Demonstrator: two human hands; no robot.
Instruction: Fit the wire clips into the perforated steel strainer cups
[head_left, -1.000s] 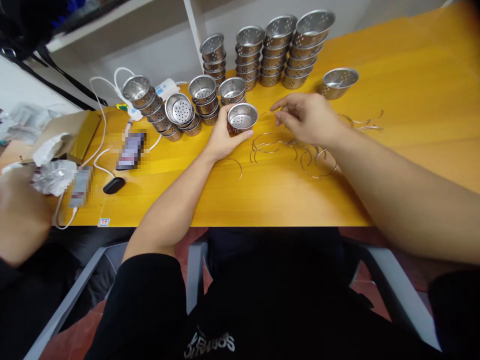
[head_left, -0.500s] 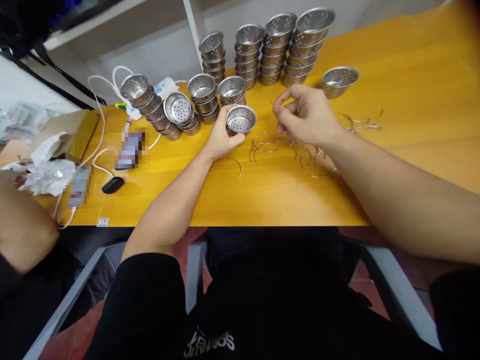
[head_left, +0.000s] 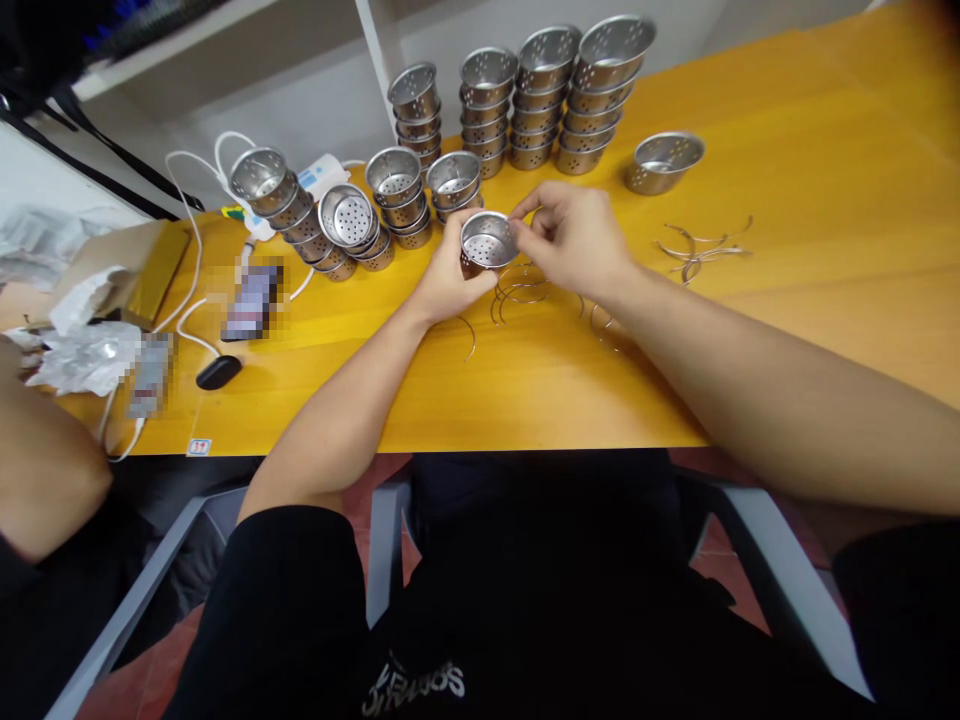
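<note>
My left hand is wrapped round a small perforated metal cup, its opening tilted up towards me. My right hand is pinched at the cup's right rim. A thin curved wire, whose tip showed at these fingers a moment earlier, is now mostly hidden by them. On the table under and beside my right hand lie several loose curved wires. One more curved wire lies by my left forearm, and a further pile of wires is to the right of my right wrist.
Stacks of perforated metal cups stand along the back of the yellow table, with leaning stacks further left. A single cup stands at right. Left are a phone, cables, a black oval object and another person's arm.
My right hand has moved left and down to the cup's rim, carrying the wire. My left hand still holds the cup. The whole view has shifted slightly.
</note>
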